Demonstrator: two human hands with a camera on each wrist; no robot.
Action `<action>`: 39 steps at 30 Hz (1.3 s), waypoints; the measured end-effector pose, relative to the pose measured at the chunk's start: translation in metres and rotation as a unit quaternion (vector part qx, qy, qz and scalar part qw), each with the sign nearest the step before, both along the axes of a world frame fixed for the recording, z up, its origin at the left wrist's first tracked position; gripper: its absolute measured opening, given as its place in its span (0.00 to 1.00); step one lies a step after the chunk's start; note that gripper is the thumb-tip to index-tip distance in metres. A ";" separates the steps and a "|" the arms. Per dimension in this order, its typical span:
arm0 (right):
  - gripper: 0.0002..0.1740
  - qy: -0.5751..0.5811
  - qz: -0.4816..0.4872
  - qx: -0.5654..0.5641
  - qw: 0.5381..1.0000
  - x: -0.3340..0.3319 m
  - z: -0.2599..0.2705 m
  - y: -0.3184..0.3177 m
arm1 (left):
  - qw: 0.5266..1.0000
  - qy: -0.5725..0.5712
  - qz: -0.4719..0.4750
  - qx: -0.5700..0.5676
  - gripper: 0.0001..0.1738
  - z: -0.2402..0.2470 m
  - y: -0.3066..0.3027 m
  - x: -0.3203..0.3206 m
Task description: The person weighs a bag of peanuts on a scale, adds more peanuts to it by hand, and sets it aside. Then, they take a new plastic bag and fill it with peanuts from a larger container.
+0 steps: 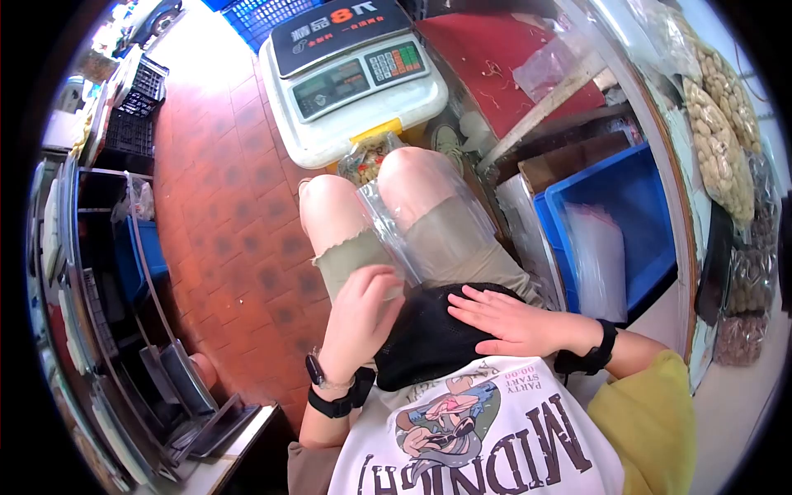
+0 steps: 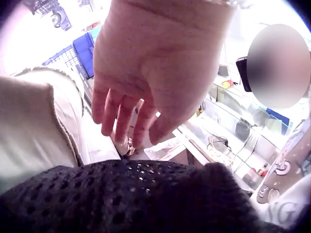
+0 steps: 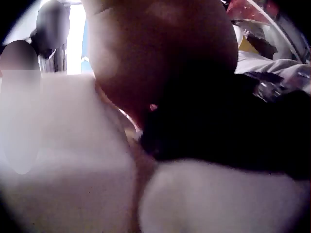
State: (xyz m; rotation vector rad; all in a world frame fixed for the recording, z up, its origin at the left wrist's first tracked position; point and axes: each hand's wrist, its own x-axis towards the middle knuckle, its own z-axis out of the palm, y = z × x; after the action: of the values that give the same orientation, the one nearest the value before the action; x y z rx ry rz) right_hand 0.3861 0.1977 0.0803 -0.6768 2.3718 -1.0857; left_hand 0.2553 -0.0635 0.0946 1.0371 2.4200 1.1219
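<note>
My left hand (image 1: 363,318) is raised over the left side of the lap, fingers loosely bent with nothing in them. In the left wrist view the same hand (image 2: 150,73) hangs with its fingers down above black mesh fabric (image 2: 131,194). My right hand (image 1: 516,322) rests on the black mesh fabric (image 1: 425,338) in the lap, fingers spread and straight. The right wrist view is dark and shows just part of that hand (image 3: 155,53). Clear plastic bags (image 1: 450,239) lie across the thighs. A clear bag of small mixed pieces (image 1: 363,165) is just beyond the knees.
A digital scale (image 1: 351,91) stands on a white-lidded bin (image 1: 289,136) ahead of the knees. To the right are a blue crate (image 1: 652,198) holding plastic bags and hanging bags of peanuts (image 1: 714,153). Shelving (image 1: 107,330) lines the left, beside red floor tiles (image 1: 223,206).
</note>
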 end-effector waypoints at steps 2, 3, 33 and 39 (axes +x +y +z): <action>0.28 -0.107 0.012 -0.055 0.993 -0.033 0.009 0.019 | 0.997 0.063 0.025 -0.046 0.14 -0.009 0.005 -0.015; 0.24 -0.219 0.021 -0.107 0.970 -0.054 0.016 0.030 | 0.988 0.119 0.046 -0.093 0.15 -0.016 0.006 -0.022; 0.06 0.471 -0.129 0.074 0.869 -0.194 0.013 0.021 | 0.836 -0.463 0.100 0.278 0.15 -0.067 0.048 -0.113; 0.06 0.448 -0.155 -0.050 0.879 -0.252 -0.010 -0.003 | 0.798 -0.405 0.203 0.398 0.18 -0.080 0.039 -0.128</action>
State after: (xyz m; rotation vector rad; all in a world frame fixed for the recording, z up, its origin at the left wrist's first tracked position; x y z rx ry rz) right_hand 0.1339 0.1950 0.0703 -1.0257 3.3214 -1.1928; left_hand 0.1277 -0.0247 0.0147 0.0395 1.4582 2.2477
